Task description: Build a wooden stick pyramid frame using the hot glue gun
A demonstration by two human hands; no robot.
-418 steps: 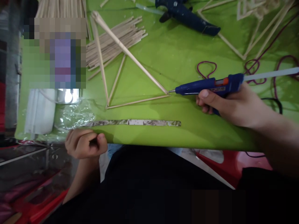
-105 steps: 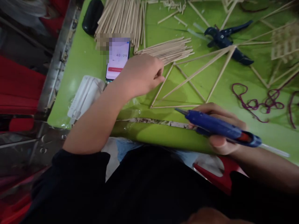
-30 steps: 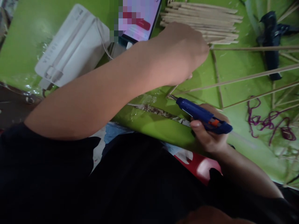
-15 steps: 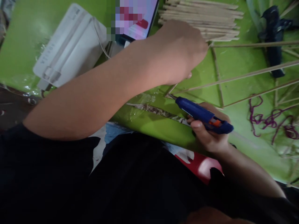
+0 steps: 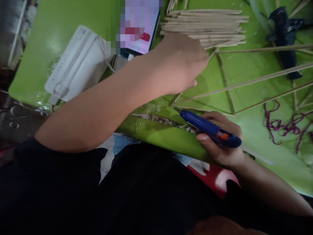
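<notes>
White power bank (image 5: 73, 62): lower end behind left forearm (image 5: 102, 107). Phone (image 5: 148, 26): top cut off, screen part-pixelated. Left hand (image 5: 182, 63): over side of stick frame (image 5: 227, 86); fingers hidden, grip state cannot be determined. Stick bundle (image 5: 207, 24): partly covered. Right hand (image 5: 221, 155): grip closed around blue glue gun (image 5: 207, 126); nozzle at frame corner, contact unclear. Frame on bench (image 5: 186, 143), far end beyond right edge.
</notes>
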